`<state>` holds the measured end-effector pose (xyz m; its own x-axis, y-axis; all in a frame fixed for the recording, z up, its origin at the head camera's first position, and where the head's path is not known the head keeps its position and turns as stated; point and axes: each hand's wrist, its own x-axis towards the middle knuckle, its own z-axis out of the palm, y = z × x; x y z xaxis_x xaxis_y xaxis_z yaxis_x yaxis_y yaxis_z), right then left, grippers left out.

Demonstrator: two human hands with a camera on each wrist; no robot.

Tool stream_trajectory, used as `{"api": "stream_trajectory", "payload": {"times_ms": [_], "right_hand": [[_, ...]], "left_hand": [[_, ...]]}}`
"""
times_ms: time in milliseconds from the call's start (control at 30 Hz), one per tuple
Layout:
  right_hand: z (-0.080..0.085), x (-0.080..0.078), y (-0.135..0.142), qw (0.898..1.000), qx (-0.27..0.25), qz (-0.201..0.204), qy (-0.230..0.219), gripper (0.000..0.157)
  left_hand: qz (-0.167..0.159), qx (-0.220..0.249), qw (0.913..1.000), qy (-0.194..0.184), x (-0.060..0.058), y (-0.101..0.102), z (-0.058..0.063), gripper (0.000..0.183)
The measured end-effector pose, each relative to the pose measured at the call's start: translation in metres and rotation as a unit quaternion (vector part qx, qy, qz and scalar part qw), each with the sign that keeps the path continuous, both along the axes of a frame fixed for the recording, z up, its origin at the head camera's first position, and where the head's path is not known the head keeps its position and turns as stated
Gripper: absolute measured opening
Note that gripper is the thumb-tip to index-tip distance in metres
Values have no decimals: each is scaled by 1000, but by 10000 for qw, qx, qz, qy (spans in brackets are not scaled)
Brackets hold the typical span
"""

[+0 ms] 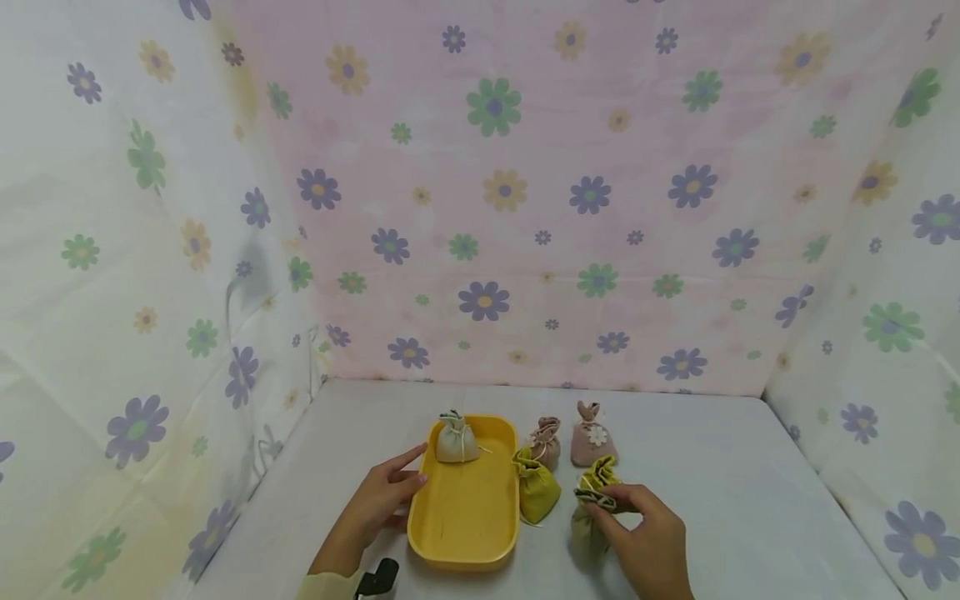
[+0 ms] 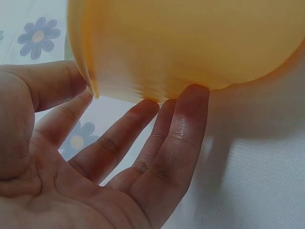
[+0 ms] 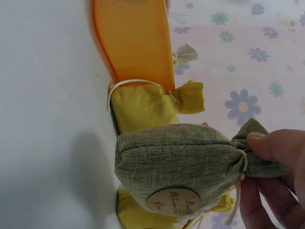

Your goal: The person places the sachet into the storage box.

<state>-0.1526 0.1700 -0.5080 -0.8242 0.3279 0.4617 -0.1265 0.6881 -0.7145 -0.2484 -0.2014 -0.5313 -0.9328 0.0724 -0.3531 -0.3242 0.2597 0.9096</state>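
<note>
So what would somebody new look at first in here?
Probably the bright yellow tray on the table, with a pale bag at its far end. Next, maybe the green bag that the right hand pinches by its top. Behind everything, there's the big pink cloth covered in flowers.

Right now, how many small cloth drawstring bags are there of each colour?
Mustard-yellow cloth drawstring bags: 2
Dusty-pink cloth drawstring bags: 2
Grey-green cloth drawstring bag, in the right hand: 1
Pale-grey cloth drawstring bag: 1
Total: 6
</note>
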Motion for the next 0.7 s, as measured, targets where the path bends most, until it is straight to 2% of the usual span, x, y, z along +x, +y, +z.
{"api": "stream_trajectory", "payload": {"times_ms": [267, 533, 700], "right_hand": [[6, 0, -10, 9984, -267, 503, 21, 31], [10, -2, -10, 9973, -294, 600, 289, 31], [15, -7, -12, 9961, -403, 746, 255, 28]], "left_hand": [[187, -95, 9998, -36, 5, -9, 1, 62], [106, -81, 9999, 1, 2, -2, -1, 61], [99, -100, 9999, -9, -1, 0, -1, 62]]}}
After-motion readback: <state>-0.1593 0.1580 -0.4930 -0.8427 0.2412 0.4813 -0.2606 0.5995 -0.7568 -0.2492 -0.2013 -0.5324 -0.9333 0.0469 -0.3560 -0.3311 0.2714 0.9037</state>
